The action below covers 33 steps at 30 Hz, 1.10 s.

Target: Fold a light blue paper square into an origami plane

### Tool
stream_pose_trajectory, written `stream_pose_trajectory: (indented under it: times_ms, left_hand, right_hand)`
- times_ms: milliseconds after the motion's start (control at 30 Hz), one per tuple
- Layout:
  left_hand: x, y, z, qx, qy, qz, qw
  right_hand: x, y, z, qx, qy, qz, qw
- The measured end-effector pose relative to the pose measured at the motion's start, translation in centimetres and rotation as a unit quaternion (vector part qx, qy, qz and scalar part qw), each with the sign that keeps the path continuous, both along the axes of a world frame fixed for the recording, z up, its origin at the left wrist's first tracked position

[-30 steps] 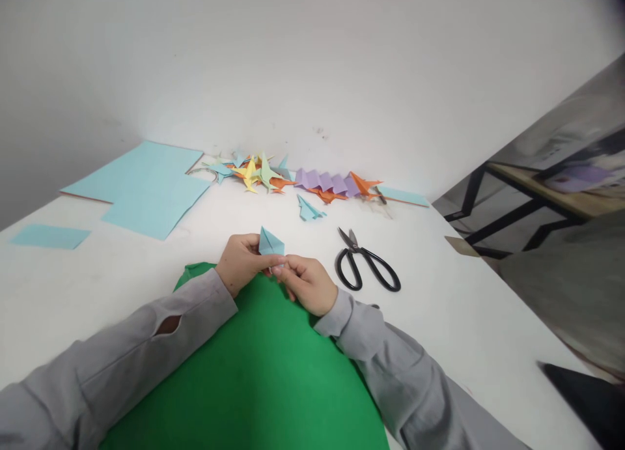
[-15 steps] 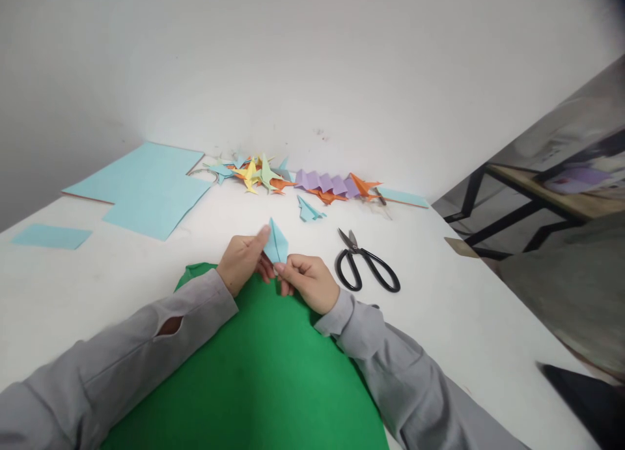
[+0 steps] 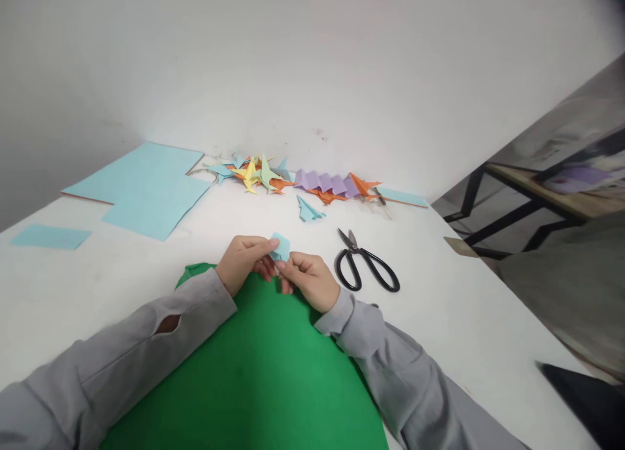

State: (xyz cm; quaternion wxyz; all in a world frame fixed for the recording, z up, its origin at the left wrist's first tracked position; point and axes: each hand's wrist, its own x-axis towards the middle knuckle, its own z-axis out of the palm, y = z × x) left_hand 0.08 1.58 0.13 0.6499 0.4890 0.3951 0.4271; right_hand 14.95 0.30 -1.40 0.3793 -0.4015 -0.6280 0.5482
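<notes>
A small piece of folded light-blue paper is held between my two hands, just above the far end of the green cloth. My left hand pinches its left side, thumb on top. At the lower right edge, my right hand grips it between thumb and fingers. The fingers partly cover the paper's lower part. Beyond the hands lies a folded blue paper piece on the white table. Black-handled scissors rest right of my right hand, blades slightly apart.
Large blue paper sheets and a small blue rectangle lie at the left. Colourful folded paper shapes and a purple pleated strip line the wall. A dark object is at the lower right.
The paper's pointed top has been folded down, so it now looks shorter and blunt. My left thumb has moved down and right onto the fold. My right hand has barely moved.
</notes>
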Motion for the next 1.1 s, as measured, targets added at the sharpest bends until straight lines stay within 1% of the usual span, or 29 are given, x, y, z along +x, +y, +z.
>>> stream_pose_trajectory:
  times_ms: [67, 167, 233, 333, 433, 533, 600, 733, 800, 900, 1000, 1100]
  left_hand:
    - [-0.06, -0.05, 0.02, 0.012, 0.006, 0.0, 1.0]
    - [-0.06, -0.05, 0.02, 0.029, 0.018, 0.018, 0.999]
    - [0.0, -0.06, 0.03, 0.04, 0.026, 0.024, 0.999]
    - [0.13, -0.15, 0.08, 0.053, 0.046, 0.04, 0.997]
    - [0.19, -0.22, 0.09, 0.056, 0.064, 0.062, 0.994]
    - [0.14, -0.18, -0.02, 0.054, 0.066, 0.062, 0.994]
    - [0.09, -0.13, -0.12, 0.063, 0.066, 0.05, 0.995]
    - [0.07, -0.1, -0.17, 0.088, 0.077, 0.043, 0.992]
    - [0.11, -0.13, -0.12, 0.091, 0.08, 0.049, 0.992]
    - [0.19, -0.2, -0.04, 0.099, 0.09, 0.038, 0.99]
    - [0.26, -0.2, -0.04, 0.102, 0.091, 0.045, 0.99]
    - [0.3, -0.16, -0.08, 0.09, 0.072, 0.055, 0.992]
  right_hand:
    - [0.14, 0.07, 0.06, 0.002, 0.007, 0.006, 1.0]
    - [0.35, 0.07, 0.25, 0.015, 0.023, 0.015, 1.0]
    - [0.35, 0.03, 0.32, 0.02, 0.034, 0.006, 0.999]
    - [0.09, -0.04, 0.25, 0.01, 0.021, -0.017, 1.0]
    - [-0.19, -0.05, 0.08, -0.001, 0.003, -0.016, 1.0]
    - [-0.21, 0.01, -0.1, 0.006, -0.004, -0.004, 1.0]
    - [-0.15, 0.04, -0.22, 0.015, -0.011, 0.008, 1.0]
    - [-0.06, -0.05, -0.31, 0.036, -0.051, 0.022, 0.998]
    - [-0.05, -0.18, -0.22, 0.062, -0.092, 0.022, 0.994]
    - [-0.05, -0.38, 0.05, 0.101, -0.144, 0.021, 0.984]
    - [-0.04, -0.46, 0.25, 0.107, -0.16, 0.012, 0.981]
    - [0.0, -0.39, 0.17, 0.097, -0.155, 0.016, 0.983]
